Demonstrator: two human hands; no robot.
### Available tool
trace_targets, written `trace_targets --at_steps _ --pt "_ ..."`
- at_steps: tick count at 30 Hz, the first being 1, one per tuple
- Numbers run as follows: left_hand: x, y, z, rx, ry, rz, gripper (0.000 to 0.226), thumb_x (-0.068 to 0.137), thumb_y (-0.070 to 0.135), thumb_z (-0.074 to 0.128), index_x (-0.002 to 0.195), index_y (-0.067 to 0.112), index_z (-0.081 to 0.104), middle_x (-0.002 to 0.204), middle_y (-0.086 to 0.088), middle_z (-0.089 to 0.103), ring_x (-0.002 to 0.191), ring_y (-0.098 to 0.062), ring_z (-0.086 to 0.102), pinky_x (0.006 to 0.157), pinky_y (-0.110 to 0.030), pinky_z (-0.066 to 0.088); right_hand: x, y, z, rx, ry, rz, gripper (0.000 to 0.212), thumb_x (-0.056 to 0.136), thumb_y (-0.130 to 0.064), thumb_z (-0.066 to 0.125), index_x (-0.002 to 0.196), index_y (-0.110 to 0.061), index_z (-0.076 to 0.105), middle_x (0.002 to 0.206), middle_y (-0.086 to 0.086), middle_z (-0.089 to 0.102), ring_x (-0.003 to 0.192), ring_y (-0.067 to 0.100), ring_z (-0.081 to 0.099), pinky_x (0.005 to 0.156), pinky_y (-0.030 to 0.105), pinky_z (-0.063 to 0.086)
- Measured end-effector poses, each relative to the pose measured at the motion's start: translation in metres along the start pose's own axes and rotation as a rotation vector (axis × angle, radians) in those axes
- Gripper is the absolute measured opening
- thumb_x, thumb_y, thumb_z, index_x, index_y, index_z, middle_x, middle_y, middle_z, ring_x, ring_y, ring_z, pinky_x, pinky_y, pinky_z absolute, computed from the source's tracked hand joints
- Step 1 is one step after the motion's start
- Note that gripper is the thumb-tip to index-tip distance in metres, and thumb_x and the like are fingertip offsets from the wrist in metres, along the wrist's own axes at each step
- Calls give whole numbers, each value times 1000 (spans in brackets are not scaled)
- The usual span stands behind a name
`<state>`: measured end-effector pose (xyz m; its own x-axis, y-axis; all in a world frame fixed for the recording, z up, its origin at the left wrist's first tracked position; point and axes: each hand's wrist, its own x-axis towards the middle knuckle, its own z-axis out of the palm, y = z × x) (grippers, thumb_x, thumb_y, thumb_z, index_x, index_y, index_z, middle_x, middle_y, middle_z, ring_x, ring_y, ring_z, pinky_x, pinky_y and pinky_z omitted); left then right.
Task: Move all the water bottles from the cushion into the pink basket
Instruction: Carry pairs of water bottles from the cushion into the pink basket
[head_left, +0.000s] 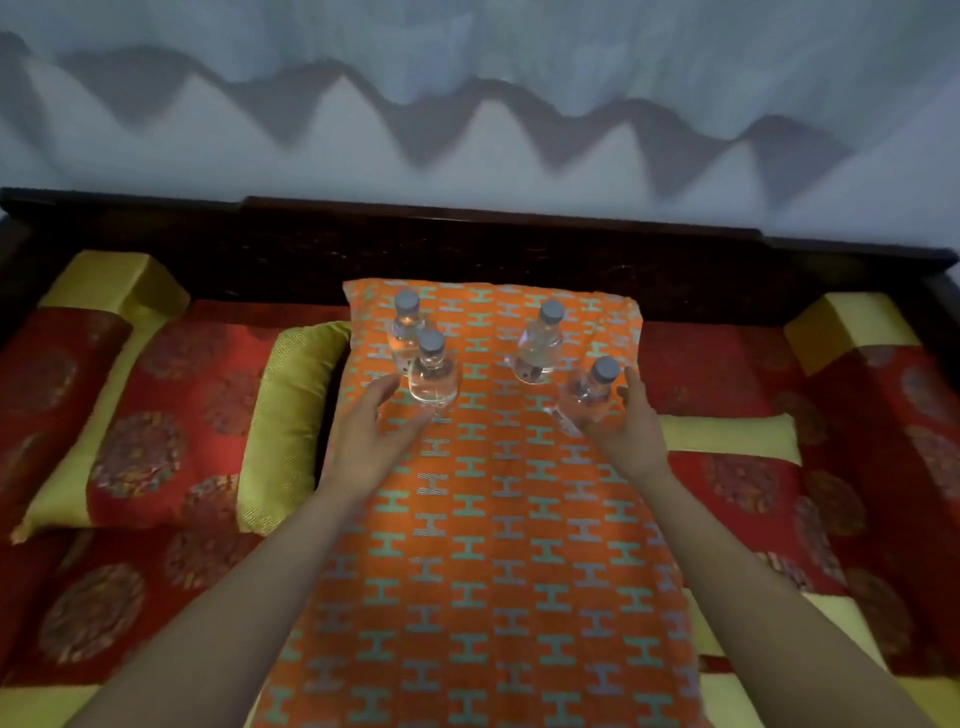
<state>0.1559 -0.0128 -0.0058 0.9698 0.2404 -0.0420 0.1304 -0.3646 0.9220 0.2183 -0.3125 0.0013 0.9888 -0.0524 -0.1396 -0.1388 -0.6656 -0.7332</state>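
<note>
Several clear water bottles with grey caps stand on the far half of an orange cushion (483, 545) with a teal H pattern. The near-left bottle (432, 373) stands just beyond my left hand (370, 441), whose spread fingers lie beside its base. The near-right bottle (589, 391) leans between the fingers and thumb of my right hand (623, 431), which is open around it. Two more bottles stand behind: far left (405, 325) and far right (540, 343). No pink basket is in view.
The cushion lies on a wooden sofa with a dark carved backrest (467, 244). Red and gold cushions (130, 426) flank it on the left, and more (779, 467) lie on the right. A small gold pillow (291, 421) touches the orange cushion's left edge. Pale curtains hang behind.
</note>
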Motion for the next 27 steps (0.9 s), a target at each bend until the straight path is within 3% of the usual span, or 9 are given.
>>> trace_targets --at_steps 4,7,9,12,15,18,21,24,27 --pt "36 -11 16 41 -29 44 62 73 43 78 126 31 48 117 20 50 113 -2 47 93 -19 37 18 12 10 47 3 7 105 66 -65 72 149 -27 20 143 -3 48 129 19 47 98 46 46" --pt "62 -25 27 102 -12 92 73 68 47 80 129 24 47 121 6 47 112 -7 45 86 -10 35 27 19 19 81 34 -37 85 65 -57 79 135 -31 37 117 -18 60 106 1 59 82 24 48" --pt "74 -35 34 126 -14 93 70 68 41 83 125 23 46 121 3 46 110 -10 45 86 -13 37 35 22 26 105 31 -35 67 67 -41 84 120 -43 42 105 -25 61 93 -9 60 74 18 45" --pt "82 -38 38 176 34 100 72 64 35 86 122 17 48 114 3 44 105 -14 45 84 -25 41 36 25 34 121 54 -5 63 68 -34 85 116 -45 45 104 -21 64 91 -5 63 74 23 50" --pt "90 -40 40 238 46 92 74 60 32 88 120 11 52 114 -4 47 100 -11 42 82 -21 37 37 25 37 155 77 39 65 67 -31 85 118 -32 44 101 -19 63 88 -2 62 72 24 51" --pt "90 -40 40 235 53 110 70 60 33 87 119 12 54 110 2 45 100 -11 43 83 -27 43 37 25 39 137 107 51 68 65 -25 87 113 -33 40 96 -22 59 84 -1 60 73 26 50" --pt "87 -36 38 240 73 134 67 61 33 87 118 13 56 105 7 46 99 -15 47 79 -32 45 39 24 38 121 107 56 70 62 -29 88 114 -35 41 99 -14 62 87 12 63 75 30 51" --pt "80 -31 36 177 32 120 64 64 41 83 116 19 55 101 13 53 91 -8 54 73 -25 44 40 22 36 104 120 45 67 63 -32 87 116 -30 46 98 -12 62 86 13 62 75 33 52" --pt "71 -23 31 124 -7 116 60 64 42 81 113 22 53 97 26 54 87 8 55 68 -14 43 36 18 30 125 136 46 63 64 -30 87 115 -28 50 95 -17 60 84 5 60 73 23 47"
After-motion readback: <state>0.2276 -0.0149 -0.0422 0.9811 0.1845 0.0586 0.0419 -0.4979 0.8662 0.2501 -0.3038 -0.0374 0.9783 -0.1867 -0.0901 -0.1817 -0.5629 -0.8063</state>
